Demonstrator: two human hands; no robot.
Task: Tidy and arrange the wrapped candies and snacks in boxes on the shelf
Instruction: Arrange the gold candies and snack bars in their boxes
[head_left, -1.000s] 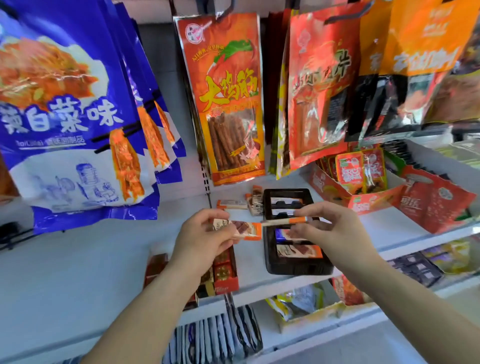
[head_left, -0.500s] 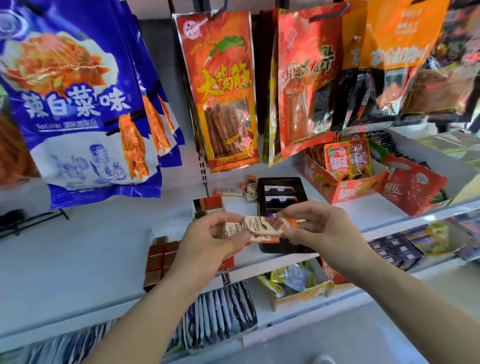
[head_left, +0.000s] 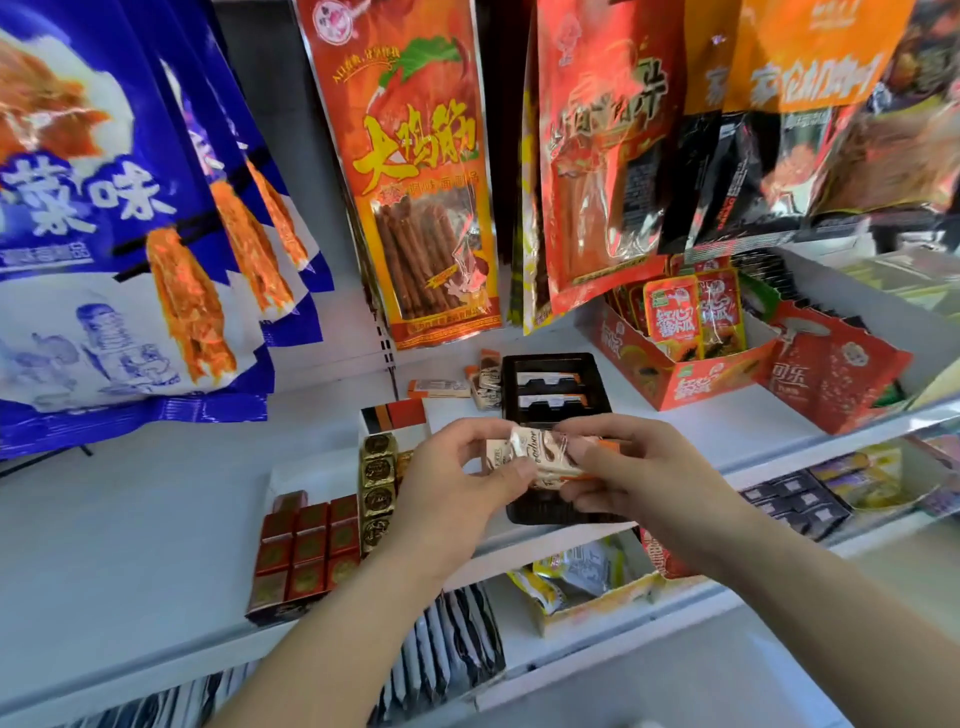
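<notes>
Candies (head_left: 540, 457) between both hands' grip

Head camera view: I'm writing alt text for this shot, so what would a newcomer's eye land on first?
Probably the two hands meeting at centre, left hand and right hand both gripping a small cream wrapped candy over the black tray. Next, the big blue snack bags hanging upper left, and the orange bag at top centre.
</notes>
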